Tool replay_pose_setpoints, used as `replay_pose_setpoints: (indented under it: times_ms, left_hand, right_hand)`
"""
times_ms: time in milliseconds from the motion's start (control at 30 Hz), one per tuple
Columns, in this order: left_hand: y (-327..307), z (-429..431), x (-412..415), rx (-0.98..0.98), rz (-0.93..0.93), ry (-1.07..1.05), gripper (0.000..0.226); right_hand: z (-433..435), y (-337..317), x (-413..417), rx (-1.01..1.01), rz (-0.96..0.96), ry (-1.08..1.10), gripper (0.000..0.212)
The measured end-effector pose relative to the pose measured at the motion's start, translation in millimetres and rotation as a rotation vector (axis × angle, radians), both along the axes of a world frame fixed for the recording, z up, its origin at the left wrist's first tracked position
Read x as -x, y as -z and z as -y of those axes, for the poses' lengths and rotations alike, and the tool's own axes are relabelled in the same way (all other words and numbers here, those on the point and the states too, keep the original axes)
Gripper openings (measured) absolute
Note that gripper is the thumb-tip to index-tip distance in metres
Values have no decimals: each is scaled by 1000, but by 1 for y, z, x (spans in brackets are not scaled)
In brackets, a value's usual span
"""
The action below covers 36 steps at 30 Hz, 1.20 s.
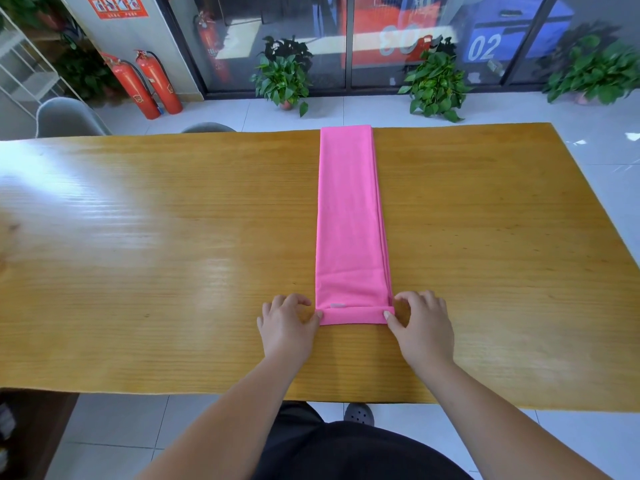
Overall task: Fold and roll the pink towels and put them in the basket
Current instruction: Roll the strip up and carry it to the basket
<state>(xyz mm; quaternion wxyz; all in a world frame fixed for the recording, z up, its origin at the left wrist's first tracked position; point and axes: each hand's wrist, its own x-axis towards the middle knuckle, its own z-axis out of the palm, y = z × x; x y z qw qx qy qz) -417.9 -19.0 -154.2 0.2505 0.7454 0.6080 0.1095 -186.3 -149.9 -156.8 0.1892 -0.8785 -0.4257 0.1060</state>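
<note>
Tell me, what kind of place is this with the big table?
Probably an office or workplace lobby, not a home: two red fire extinguishers stand by the wall, a glass wall runs behind, and potted plants sit on the tiled floor.

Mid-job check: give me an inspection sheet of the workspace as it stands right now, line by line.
Surface: glossy wooden table; the towel lies lengthwise on it, running away from the person.
Job's things: one pink towel folded into a long narrow strip, its near end turned over into a first roll; basket not in view.
Clutter: nothing seen.
Grippers: left hand and right hand pinch the two sides of the rolled near end.
Cables: nothing seen.
Surroundings: two fire extinguishers at far left, potted plants along a glass wall, grey chair behind the table, white rack at the left edge.
</note>
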Motion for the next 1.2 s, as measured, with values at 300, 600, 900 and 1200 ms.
replay_pose_setpoints:
  times_ms: [300,600,900,1200]
  left_hand:
    - [22,9,17,-471,-136,524,39]
    - [13,4,8,-247,-115,466,44]
    - [-6,-16,4,124,98,248,36]
    - [-7,-13,9,319,225,107,27]
  right_hand:
    - [25,34,-7,-127,517,-458,42]
    - [17,26,-8,-66,375,-417,33]
    - [-2,-1,-19,19,-165,-193,27]
    - [6,-3,-19,-18,-372,-39,18]
